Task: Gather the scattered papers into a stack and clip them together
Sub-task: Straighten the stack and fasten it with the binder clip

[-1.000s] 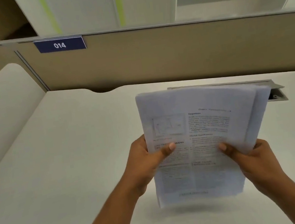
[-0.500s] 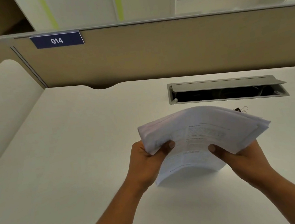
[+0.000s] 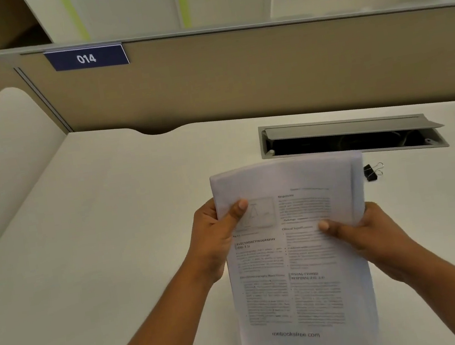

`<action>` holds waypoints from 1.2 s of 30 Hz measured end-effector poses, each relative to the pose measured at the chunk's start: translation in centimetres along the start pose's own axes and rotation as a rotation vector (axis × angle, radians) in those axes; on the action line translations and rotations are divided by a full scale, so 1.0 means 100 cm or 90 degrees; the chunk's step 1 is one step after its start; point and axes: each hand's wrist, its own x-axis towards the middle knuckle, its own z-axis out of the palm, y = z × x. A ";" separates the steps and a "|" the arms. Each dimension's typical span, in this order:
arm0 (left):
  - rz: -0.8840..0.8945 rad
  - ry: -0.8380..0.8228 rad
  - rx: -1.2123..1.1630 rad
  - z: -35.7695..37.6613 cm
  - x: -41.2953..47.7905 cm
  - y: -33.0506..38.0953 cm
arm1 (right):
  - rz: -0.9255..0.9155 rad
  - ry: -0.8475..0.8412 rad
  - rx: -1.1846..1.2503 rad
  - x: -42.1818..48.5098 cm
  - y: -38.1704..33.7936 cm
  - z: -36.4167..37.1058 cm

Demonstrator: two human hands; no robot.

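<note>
We hold the papers (image 3: 295, 250) upright above the tabletop (image 3: 114, 246), left hand (image 3: 215, 238) and right hand (image 3: 375, 233) grasping their side edges, thumbs on front. The binder clip (image 3: 371, 172) lies near the far right edge.

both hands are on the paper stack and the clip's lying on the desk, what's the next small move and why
Probably free the right hand and reach for the binder clip. The left hand pinches the paper stack, thumb on front, so it could hold alone, and the clip lies on the desk just past the stack's upper right corner.
</note>
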 end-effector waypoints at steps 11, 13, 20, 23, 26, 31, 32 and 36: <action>-0.094 0.036 0.033 -0.020 0.043 -0.066 | 0.085 0.062 -0.076 0.046 0.075 0.000; -0.090 0.038 0.027 -0.021 0.048 -0.071 | 0.092 0.058 -0.123 0.051 0.081 0.001; -0.050 0.049 0.038 -0.024 0.065 -0.087 | 0.173 0.050 -0.228 0.069 0.092 -0.011; -0.038 0.054 0.058 -0.027 0.072 -0.090 | 0.202 0.064 -0.256 0.076 0.083 -0.021; -0.029 0.049 0.074 -0.027 0.079 -0.091 | 0.183 0.083 -0.282 0.085 0.072 -0.035; -0.004 0.056 0.097 -0.027 0.081 -0.097 | 0.135 0.214 -0.283 0.110 0.050 -0.078; 0.003 0.053 0.099 -0.025 0.082 -0.099 | 0.111 0.266 -0.310 0.116 0.045 -0.090; 0.023 0.056 0.123 -0.029 0.083 -0.103 | 0.089 0.436 -0.412 0.142 0.028 -0.132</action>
